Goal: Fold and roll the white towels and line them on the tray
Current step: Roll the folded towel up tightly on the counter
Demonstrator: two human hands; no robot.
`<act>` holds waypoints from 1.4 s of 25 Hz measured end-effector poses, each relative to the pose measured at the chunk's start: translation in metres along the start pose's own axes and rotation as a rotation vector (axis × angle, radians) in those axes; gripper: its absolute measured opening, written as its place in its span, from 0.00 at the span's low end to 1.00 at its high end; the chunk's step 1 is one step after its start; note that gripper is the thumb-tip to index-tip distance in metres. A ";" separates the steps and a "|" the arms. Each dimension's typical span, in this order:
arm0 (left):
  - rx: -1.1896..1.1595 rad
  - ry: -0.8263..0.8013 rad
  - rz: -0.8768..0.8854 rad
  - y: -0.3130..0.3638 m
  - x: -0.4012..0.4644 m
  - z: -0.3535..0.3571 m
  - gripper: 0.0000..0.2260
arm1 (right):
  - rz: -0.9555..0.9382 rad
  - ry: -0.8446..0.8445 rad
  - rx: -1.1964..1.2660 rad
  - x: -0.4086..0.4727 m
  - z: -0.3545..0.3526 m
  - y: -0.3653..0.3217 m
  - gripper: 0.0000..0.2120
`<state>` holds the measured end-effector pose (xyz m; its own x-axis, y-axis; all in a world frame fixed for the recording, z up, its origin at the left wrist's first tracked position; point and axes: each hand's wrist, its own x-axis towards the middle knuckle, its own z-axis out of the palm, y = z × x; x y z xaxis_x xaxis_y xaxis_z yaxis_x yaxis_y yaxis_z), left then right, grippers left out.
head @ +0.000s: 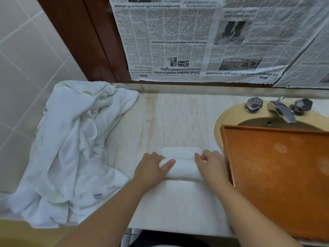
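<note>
— Both hands are on the rolled part of the towel (181, 169): the left hand (153, 166) cups its left end, thumb laid along the top, and the right hand (211, 164) curls its fingers over the right end.

— Why one at each end?

— Probably so the roll stays even across its width and does not go cone-shaped. The hands are apart, with bare roll showing between them.

— And where is the towel?

— On the pale tabletop (178, 118), just left of the wooden tray (277, 175). A short flat flap lies beyond the roll, and a longer flat stretch runs from the roll back toward the person.

— How are the arms set?

— Both forearms reach forward from the bottom of the view and converge on the roll, wrists low, palms down.

— Anything on the tray?

— Nothing shows on it; it sits partly over the sink (229, 118), close enough for a short carry. A heap of loose towels (74, 148) waits on the left against the tiled wall.
</note>
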<state>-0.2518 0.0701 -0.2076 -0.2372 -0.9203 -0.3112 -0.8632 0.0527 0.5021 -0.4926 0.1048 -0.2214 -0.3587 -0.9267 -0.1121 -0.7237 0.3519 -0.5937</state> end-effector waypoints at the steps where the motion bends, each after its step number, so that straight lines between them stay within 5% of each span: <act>1: 0.000 -0.038 -0.023 0.002 0.003 -0.003 0.28 | -0.131 0.096 -0.124 -0.001 0.003 -0.002 0.15; 5: -0.153 -0.014 -0.058 0.004 0.004 -0.005 0.22 | -0.522 0.177 -0.229 -0.030 0.010 0.010 0.17; 8: -0.186 0.085 -0.032 0.006 0.000 -0.003 0.16 | -0.486 0.067 -0.223 -0.042 0.009 0.026 0.26; 12: 0.244 0.573 0.275 0.011 -0.003 0.029 0.06 | -0.360 -0.050 -0.184 -0.030 0.006 0.013 0.26; 14: 0.274 0.660 0.377 0.015 -0.003 0.042 0.08 | -0.341 -0.089 -0.195 -0.025 0.005 0.009 0.27; 19: 0.371 0.428 0.383 0.020 -0.009 0.049 0.22 | -0.249 -0.166 -0.252 -0.003 -0.003 -0.009 0.25; 28: 0.448 0.185 0.246 0.025 0.034 0.013 0.27 | -0.021 -0.196 -0.164 0.029 -0.004 -0.033 0.11; 32: 0.360 0.359 0.258 0.027 0.043 0.017 0.20 | 0.062 -0.192 -0.116 0.047 -0.007 -0.037 0.10; 35: 0.300 0.528 0.424 0.020 0.048 0.028 0.13 | 0.102 -0.201 -0.108 0.057 -0.005 -0.042 0.10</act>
<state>-0.2931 0.0381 -0.2345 -0.3970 -0.8571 0.3284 -0.8476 0.4796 0.2270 -0.4860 0.0382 -0.1987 -0.3165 -0.8897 -0.3291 -0.7527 0.4467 -0.4837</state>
